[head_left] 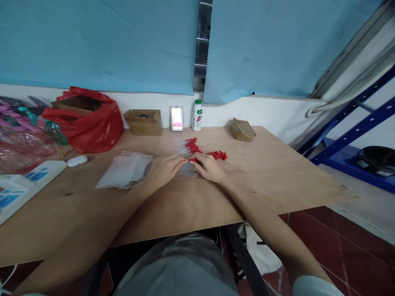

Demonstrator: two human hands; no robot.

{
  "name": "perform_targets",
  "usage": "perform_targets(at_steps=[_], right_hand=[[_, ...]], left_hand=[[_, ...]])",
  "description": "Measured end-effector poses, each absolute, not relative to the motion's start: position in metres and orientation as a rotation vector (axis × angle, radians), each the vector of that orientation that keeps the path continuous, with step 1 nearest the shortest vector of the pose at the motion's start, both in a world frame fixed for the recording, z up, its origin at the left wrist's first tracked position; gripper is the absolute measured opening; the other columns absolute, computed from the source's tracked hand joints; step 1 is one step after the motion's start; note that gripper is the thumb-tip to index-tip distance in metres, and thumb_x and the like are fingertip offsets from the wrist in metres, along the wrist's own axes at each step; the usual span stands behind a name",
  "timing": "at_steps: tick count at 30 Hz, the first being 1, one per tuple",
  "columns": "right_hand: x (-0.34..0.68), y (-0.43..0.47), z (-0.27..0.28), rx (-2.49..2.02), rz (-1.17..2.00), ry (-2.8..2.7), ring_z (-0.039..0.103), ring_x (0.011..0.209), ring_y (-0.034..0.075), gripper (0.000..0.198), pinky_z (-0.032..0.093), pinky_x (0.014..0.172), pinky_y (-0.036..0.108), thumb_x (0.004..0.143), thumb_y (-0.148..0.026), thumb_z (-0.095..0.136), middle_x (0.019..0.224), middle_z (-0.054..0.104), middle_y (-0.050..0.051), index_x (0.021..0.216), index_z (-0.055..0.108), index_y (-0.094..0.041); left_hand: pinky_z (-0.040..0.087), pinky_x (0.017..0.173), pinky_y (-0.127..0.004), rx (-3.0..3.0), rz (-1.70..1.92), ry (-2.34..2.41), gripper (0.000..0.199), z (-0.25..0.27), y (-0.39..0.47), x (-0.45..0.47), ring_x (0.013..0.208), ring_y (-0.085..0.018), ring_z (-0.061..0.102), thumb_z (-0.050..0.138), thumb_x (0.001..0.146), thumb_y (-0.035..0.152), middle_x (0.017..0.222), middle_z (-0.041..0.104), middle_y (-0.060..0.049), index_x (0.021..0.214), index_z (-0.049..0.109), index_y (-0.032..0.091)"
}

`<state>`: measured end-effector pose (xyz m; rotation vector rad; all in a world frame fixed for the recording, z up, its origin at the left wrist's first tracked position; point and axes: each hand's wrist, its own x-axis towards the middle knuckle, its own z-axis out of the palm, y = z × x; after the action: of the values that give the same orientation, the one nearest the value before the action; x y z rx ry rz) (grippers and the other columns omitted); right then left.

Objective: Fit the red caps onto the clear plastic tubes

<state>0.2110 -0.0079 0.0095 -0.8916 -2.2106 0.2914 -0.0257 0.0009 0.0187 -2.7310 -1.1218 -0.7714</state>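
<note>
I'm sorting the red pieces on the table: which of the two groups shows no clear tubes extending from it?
The rightmost red pile, just beyond the right hand; clear tubes extend leftward from the other red group.

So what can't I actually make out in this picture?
In the head view:
Exactly what the left hand and right hand are handling: partly hidden by the hands themselves.
Piled red pieces: too small and bunched to count.
White power strip: cut off by the left edge.
White upright item: pixelated, unreadable.
</note>
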Motion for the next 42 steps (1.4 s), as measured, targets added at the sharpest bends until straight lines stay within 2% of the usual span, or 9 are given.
perform_targets(at_steps=[8, 13, 21, 26, 28, 30, 33, 38, 42], right_hand=[[0.222, -0.003, 0.018, -0.888, 0.616, -2.275, 0.060, 0.077, 0.016, 0.028, 0.046, 0.077, 0.027, 0.110, -0.039, 0.047, 0.085, 0.067, 0.001, 0.099, 0.064, -0.018], [0.223, -0.004, 0.018, -0.904, 0.456, -2.378, 0.060, 0.081, 0.017, 0.027, 0.044, 0.079, 0.029, 0.110, -0.032, 0.044, 0.087, 0.067, 0.004, 0.097, 0.064, -0.019], [0.216, -0.012, 0.020, -1.004, 0.163, -2.297, 0.058, 0.073, 0.017, 0.037, 0.036, 0.072, 0.028, 0.112, -0.037, 0.041, 0.080, 0.066, 0.004, 0.086, 0.062, -0.020], [0.206, -0.019, 0.019, -1.125, -0.099, -2.155, 0.059, 0.083, 0.022, 0.033, 0.038, 0.077, 0.031, 0.112, -0.034, 0.041, 0.087, 0.068, 0.008, 0.090, 0.063, -0.021], [0.204, -0.021, 0.018, -1.114, -0.164, -2.120, 0.057, 0.086, 0.023, 0.035, 0.040, 0.082, 0.033, 0.112, -0.032, 0.039, 0.088, 0.067, 0.009, 0.089, 0.063, -0.021], [0.201, -0.024, 0.018, -1.121, -0.171, -2.057, 0.057, 0.086, 0.023, 0.035, 0.041, 0.083, 0.034, 0.111, -0.031, 0.039, 0.086, 0.066, 0.009, 0.088, 0.063, -0.021], [0.192, -0.030, 0.020, -1.111, -0.099, -1.889, 0.057, 0.082, 0.022, 0.033, 0.043, 0.081, 0.034, 0.110, -0.032, 0.043, 0.083, 0.064, 0.008, 0.088, 0.065, -0.021], [0.180, -0.028, 0.025, -0.991, 0.175, -1.604, 0.055, 0.067, 0.016, 0.037, 0.043, 0.069, 0.029, 0.109, -0.043, 0.047, 0.076, 0.064, 0.002, 0.087, 0.066, -0.020], [0.221, 0.000, 0.034, -1.075, 0.152, -1.193, 0.048, 0.061, 0.014, 0.043, 0.038, 0.059, 0.027, 0.107, -0.054, 0.044, 0.070, 0.058, -0.001, 0.089, 0.063, -0.019]], left_hand=[[0.046, 0.084, -0.035, -2.756, -0.685, -1.065, 0.038, 0.022, 0.003, -0.025, 0.092, -0.022, 0.068, 0.040, 0.111, 0.039, 0.102, 0.074, -0.008, 0.107, 0.074, 0.022], [0.046, 0.089, -0.038, -2.721, -0.600, -0.998, 0.041, 0.020, 0.003, -0.022, 0.094, -0.023, 0.068, 0.036, 0.112, 0.039, 0.101, 0.074, -0.009, 0.104, 0.071, 0.021], [0.042, 0.068, -0.032, -2.748, -0.473, -1.363, 0.038, 0.014, -0.005, -0.012, 0.077, -0.024, 0.070, 0.035, 0.112, 0.040, 0.090, 0.077, -0.008, 0.116, 0.068, 0.023], [0.043, 0.067, -0.031, -2.914, -0.939, -1.509, 0.038, 0.020, -0.007, 0.001, 0.074, -0.020, 0.064, 0.036, 0.111, 0.039, 0.082, 0.070, -0.006, 0.092, 0.063, 0.021], [0.040, 0.060, -0.029, -3.153, -1.212, -1.576, 0.042, 0.026, -0.009, 0.005, 0.062, -0.015, 0.053, 0.034, 0.110, 0.045, 0.069, 0.057, -0.001, 0.083, 0.055, 0.021], [0.030, 0.050, -0.027, -3.415, -1.439, -1.738, 0.043, 0.034, -0.013, 0.007, 0.049, -0.011, 0.032, 0.036, 0.109, 0.052, 0.060, 0.037, 0.005, 0.082, 0.049, 0.022], [0.018, 0.047, -0.024, -3.677, -1.773, -1.854, 0.041, 0.045, -0.019, 0.008, 0.048, -0.007, 0.013, 0.049, 0.104, 0.058, 0.063, 0.021, 0.009, 0.084, 0.045, 0.022], [0.015, 0.048, -0.022, -3.761, -2.196, -1.705, 0.044, 0.051, -0.025, 0.010, 0.051, -0.006, 0.009, 0.063, 0.097, 0.060, 0.065, 0.018, 0.011, 0.086, 0.045, 0.021], [0.016, 0.050, -0.024, -3.691, -1.979, -1.573, 0.047, 0.040, -0.029, 0.003, 0.051, -0.007, 0.016, 0.052, 0.102, 0.063, 0.064, 0.023, 0.009, 0.082, 0.045, 0.021]])
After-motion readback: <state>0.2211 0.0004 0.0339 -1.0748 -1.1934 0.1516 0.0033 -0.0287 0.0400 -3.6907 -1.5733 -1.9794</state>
